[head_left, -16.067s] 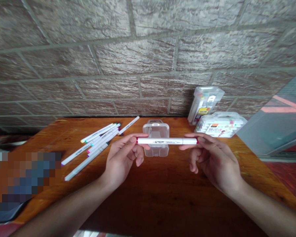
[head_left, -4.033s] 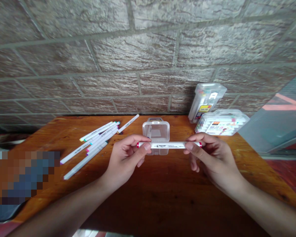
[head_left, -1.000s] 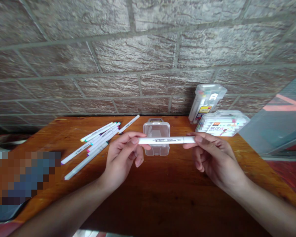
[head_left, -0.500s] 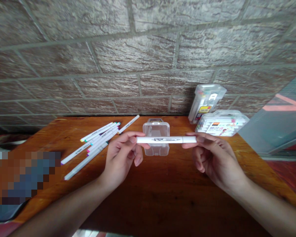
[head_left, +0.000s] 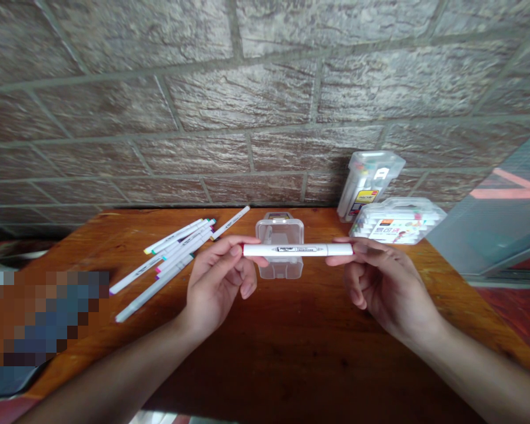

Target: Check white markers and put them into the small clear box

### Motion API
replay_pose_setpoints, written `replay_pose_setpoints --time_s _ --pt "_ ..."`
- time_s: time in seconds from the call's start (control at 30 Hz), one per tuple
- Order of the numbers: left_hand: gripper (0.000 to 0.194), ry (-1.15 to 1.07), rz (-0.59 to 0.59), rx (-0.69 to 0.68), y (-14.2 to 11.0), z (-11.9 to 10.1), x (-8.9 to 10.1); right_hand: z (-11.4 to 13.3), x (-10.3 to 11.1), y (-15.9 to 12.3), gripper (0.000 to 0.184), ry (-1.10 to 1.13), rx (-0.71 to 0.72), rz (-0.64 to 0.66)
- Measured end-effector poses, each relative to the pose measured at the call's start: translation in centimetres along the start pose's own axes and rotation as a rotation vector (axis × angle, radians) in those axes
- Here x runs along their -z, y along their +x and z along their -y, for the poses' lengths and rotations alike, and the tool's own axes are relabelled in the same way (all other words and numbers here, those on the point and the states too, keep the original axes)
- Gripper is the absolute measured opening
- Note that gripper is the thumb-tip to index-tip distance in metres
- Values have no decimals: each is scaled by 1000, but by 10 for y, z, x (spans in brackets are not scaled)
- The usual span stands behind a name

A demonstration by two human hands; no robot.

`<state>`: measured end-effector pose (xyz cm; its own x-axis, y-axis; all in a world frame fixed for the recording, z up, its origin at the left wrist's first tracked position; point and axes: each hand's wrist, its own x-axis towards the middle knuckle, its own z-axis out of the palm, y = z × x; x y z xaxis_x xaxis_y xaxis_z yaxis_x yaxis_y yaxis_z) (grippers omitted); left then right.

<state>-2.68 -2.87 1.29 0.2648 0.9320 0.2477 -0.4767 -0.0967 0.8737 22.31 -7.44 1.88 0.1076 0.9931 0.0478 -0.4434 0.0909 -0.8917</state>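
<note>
A white marker [head_left: 291, 250] with red ends lies level between my two hands, above the table. My left hand [head_left: 221, 277] pinches its left end between thumb and fingers. At the other end, my right hand [head_left: 384, 280] grips the marker's cap in the same way. Behind the marker stands a clear plastic case [head_left: 280, 232], partly covered by it; its lid appears raised. Left of my left hand, several white markers [head_left: 176, 244] with coloured ends lie in a loose pile on the wooden table [head_left: 300, 353].
At the back right stand a tall clear case of markers [head_left: 366, 185] and a lower carrying case of markers [head_left: 397, 221]. A brick-patterned wall [head_left: 203, 118] rises behind the table's back edge. The far left is blurred by pixelation.
Both hands stay in nearly the same place with the marker. The marker has turned about its length a little, and its red ends now show.
</note>
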Motion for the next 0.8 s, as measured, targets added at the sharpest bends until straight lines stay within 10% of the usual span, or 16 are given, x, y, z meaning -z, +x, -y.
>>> replay_pose_setpoints --time_s 0.8 --pt "21 -72 69 14 2 3 6 2 -2 2 18 107 -57 83"
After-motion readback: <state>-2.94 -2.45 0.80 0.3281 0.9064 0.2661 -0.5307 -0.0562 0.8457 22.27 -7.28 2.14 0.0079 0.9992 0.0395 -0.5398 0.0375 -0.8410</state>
